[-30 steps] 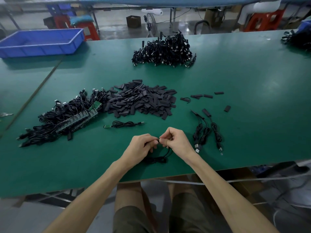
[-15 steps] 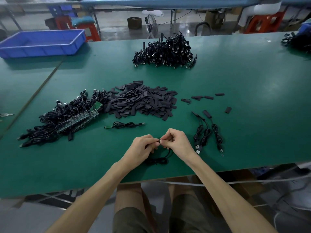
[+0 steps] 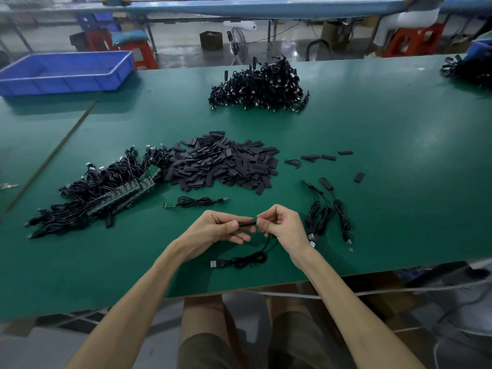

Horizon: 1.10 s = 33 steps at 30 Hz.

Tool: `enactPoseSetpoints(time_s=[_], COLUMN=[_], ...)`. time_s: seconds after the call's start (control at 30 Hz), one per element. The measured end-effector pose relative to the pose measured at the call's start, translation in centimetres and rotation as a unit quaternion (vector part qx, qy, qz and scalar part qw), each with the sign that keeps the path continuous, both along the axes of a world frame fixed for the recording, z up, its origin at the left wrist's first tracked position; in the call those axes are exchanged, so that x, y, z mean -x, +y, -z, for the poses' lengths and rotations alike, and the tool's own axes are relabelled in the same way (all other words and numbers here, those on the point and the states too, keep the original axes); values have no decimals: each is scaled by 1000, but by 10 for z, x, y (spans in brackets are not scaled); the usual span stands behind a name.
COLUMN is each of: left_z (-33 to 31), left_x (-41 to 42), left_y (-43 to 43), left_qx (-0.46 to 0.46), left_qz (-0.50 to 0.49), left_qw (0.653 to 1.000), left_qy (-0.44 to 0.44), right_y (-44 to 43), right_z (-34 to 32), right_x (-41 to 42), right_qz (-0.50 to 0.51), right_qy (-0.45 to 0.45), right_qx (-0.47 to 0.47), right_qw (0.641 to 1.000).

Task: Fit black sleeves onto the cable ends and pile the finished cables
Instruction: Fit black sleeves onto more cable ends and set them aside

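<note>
Bare cables (image 3: pixel 101 193): heap, middle left.
Sleeve pile (image 3: pixel 223 163): centre, touching that heap.
Left hand (image 3: pixel 213 230): pinches black sleeve (image 3: pixel 246 224), lower centre.
Right hand (image 3: pixel 285 227): pinches the sleeve's other end; cable (image 3: pixel 245 261) coiled below.
Sleeved cables (image 3: pixel 327 211): just right of the hands.

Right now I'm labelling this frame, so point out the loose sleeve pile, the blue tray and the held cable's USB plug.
loose sleeve pile (image 3: pixel 226 163): head view, middle of the heap.
blue tray (image 3: pixel 61 86): head view, its near outer wall.
USB plug (image 3: pixel 214 263): head view, its metal shell.
</note>
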<state>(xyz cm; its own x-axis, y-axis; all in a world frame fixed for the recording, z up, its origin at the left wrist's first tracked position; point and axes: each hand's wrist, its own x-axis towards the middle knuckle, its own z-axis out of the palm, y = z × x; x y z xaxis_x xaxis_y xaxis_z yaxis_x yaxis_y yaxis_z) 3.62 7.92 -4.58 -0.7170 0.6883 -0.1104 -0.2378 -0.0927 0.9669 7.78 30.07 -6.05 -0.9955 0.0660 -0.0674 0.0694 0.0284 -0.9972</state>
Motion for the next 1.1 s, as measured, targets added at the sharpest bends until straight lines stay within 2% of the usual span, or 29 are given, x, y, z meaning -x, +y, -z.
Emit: enactPoseSetpoints(time_s=[0.6,0.87,1.0,1.1], left_z=[8,14,14,14], left_x=[-1,-3,-3,-1], left_y=[2,9,7,4], left_qx=[-14,-21,-95,-114], left_qz=[-51,-172,-237,-244], left_qw=[999,984,967,962], left_qy=[4,32,-21,-45], right_y=[1,-6,-5,-13], right_z=[-6,-17,-18,-17], right_x=[-4,-13,-23,-33], right_qz=[-31,-77,-115,-127], right_qy=[7,22,-9,-8], right_qx=[-28,-142,-165,-220], right_qw=[999,987,980,967])
